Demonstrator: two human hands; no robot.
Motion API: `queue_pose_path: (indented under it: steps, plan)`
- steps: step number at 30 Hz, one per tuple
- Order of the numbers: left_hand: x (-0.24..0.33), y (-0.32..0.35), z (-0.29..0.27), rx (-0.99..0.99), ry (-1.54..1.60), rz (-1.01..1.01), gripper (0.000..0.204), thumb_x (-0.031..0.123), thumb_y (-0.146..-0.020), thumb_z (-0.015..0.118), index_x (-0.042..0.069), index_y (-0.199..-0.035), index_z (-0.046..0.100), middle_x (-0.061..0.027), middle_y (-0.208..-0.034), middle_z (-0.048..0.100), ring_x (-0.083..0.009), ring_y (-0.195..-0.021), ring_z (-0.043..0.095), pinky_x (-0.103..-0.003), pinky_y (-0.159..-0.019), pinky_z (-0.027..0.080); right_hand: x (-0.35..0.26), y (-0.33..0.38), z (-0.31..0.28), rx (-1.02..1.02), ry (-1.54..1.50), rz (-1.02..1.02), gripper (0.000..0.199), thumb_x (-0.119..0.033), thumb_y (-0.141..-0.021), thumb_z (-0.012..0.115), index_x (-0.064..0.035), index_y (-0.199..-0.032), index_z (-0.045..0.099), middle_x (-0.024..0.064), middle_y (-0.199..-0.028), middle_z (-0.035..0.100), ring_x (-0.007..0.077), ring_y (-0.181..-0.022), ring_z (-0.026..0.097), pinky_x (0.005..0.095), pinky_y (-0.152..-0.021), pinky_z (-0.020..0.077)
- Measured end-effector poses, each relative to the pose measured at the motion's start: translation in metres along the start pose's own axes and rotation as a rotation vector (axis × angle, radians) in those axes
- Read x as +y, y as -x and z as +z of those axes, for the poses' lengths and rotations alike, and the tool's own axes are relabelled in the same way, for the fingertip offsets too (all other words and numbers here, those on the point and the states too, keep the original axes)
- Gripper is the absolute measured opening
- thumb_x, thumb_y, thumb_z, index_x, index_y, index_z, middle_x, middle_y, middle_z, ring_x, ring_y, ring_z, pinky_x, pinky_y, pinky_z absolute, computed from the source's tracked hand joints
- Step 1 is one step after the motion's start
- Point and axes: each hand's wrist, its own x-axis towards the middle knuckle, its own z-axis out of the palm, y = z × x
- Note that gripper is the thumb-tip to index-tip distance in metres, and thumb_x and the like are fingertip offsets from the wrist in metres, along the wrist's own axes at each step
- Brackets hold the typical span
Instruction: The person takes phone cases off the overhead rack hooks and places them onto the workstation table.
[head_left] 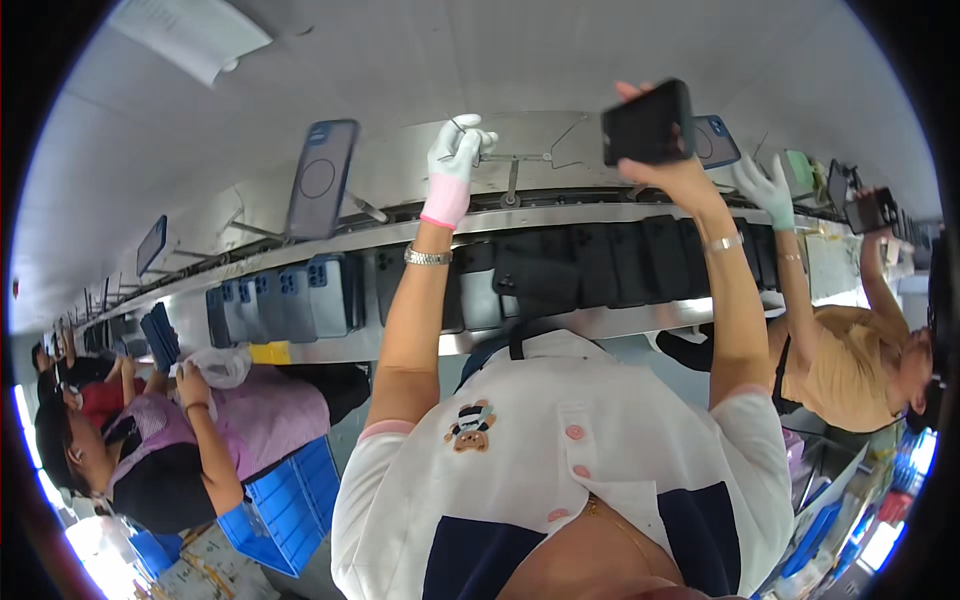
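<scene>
My left hand (459,160), in a white glove with a pink cuff, is closed on one arm of a thin wire holder (515,158) that stands on the conveyor rail. The holder's other arm spreads to the right with nothing on it. My bare right hand (668,172) grips a black phone case (648,124) by its edges, fingers behind and thumb at the lower side. The case is raised to the right of the holder. A clear phone case with a dark blue edge (715,142) shows partly behind it.
Black phone cases (610,262) stand in a row on the metal ledge (590,322) before me, with blue-edged cases (326,296) further left. Another clear case (322,180) hangs on a holder. Co-workers sit on both sides; one gloved hand (768,190) is close to my right arm.
</scene>
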Motion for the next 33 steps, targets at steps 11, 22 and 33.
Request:
queue_pose_path:
  steps: [11,22,33]
  plan:
    - [-0.047,0.01,0.139,-0.34,0.03,-0.09,0.024,-0.007,-0.084,0.067,0.006,-0.093,0.049,-0.0043,-0.095,0.06,-0.0135,-0.102,0.059,-0.035,-0.093,0.049,0.023,0.011,-0.087,-0.004,0.385,-0.164,0.085,-0.015,-0.059,0.085,-0.0096,-0.135,0.045,0.0076,-0.124,0.054,0.0262,-0.121,0.048,0.0393,-0.107,0.0365]
    - [-0.101,0.017,0.276,-0.401,0.2,-0.109,0.061,0.017,-0.078,0.078,0.0,-0.13,0.05,-0.011,-0.121,0.062,-0.0191,-0.11,0.061,-0.032,-0.091,0.051,0.053,0.009,-0.209,-0.252,0.806,0.059,0.091,-0.025,-0.054,0.084,-0.0066,-0.134,0.046,0.0121,-0.126,0.051,0.0353,-0.122,0.043,0.0424,-0.107,0.035]
    - [-0.074,0.118,0.002,0.013,-0.042,-0.321,0.045,0.007,-0.088,0.068,-0.002,-0.129,0.052,-0.006,-0.113,0.062,-0.0133,-0.104,0.059,-0.027,-0.094,0.048,0.046,0.026,-0.188,0.142,0.381,-0.198,0.094,-0.045,-0.069,0.084,0.0015,-0.139,0.042,0.0129,-0.127,0.053,0.0245,-0.123,0.05,0.038,-0.104,0.0384]
